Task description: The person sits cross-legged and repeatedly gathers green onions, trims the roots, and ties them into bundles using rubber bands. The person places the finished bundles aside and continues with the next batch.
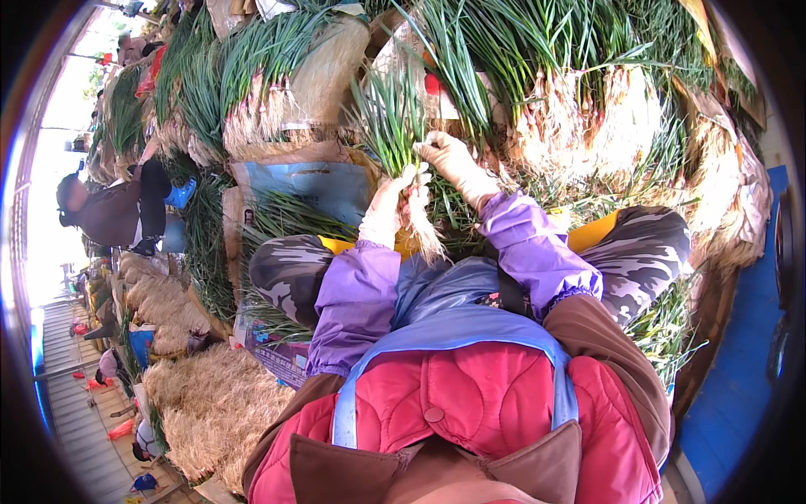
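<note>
My left hand (386, 206), in a pale glove, grips a small bunch of scallions (393, 126) around the stems. Its green leaves point away from me, and its pale roots (423, 223) hang towards my lap. My right hand (454, 165), also gloved, is at the right side of the bunch with thumb and fingers drawn together. Whether a leaf is between those fingertips is too small to tell. Loose green leaves (448, 208) lie below and between my hands. Beyond my right hand is a large heap of scallions (554, 120), roots towards me.
Left of my hands lies a blue printed sack (308, 189) beside loose leaves (283, 220). More scallions (261, 94) are piled at the upper left. A root-covered stack (214, 403) stands at lower left. Another person (107, 211) sits far left. A blue surface (730, 353) runs along the right.
</note>
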Tool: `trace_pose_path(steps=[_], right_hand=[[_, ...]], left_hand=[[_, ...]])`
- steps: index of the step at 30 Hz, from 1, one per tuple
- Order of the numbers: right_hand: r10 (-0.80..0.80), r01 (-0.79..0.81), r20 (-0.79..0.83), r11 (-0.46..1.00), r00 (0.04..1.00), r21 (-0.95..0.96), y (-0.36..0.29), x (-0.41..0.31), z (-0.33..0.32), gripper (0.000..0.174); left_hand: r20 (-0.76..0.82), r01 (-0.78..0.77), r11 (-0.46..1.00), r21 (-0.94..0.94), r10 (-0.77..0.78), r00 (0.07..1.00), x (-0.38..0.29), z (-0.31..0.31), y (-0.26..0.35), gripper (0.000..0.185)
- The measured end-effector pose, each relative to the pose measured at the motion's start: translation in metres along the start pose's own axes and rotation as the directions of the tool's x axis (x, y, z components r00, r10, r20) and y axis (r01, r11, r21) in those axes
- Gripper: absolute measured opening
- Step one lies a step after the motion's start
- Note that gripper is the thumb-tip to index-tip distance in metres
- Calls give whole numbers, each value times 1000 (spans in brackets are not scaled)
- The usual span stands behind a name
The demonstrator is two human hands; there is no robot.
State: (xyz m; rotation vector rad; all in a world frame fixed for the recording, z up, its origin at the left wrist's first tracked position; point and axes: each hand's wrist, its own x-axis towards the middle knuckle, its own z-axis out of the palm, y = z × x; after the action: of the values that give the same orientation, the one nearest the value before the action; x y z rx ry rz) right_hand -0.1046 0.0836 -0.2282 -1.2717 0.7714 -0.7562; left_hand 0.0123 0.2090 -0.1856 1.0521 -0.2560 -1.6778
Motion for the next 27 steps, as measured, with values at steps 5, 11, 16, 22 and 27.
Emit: trace_pose_path(steps=[5,11,16,22,27], right_hand=[[-443,324,76,518,894,-791,4,-14,-18,16],[590,329,308,75,746,-941,36,-22,-70,25],[-368,-165,-260,270,893,-949,32,5,-71,17],[-83,-303,-365,408,927,-861,0,33,-97,31],[293,-306,-116,945,949,-112,-24,15,-109,14]], left_hand=[[-90,-98,984,147,112,990,10,4,-22,21],[-167,-223,975,-14,218,962,3,17,-14,12],[-215,-129,974,-187,88,973,24,18,-15,9],[-127,-243,970,23,244,962,52,12,-30,35],[-137,-146,938,315,197,971,60,20,-32,35]])
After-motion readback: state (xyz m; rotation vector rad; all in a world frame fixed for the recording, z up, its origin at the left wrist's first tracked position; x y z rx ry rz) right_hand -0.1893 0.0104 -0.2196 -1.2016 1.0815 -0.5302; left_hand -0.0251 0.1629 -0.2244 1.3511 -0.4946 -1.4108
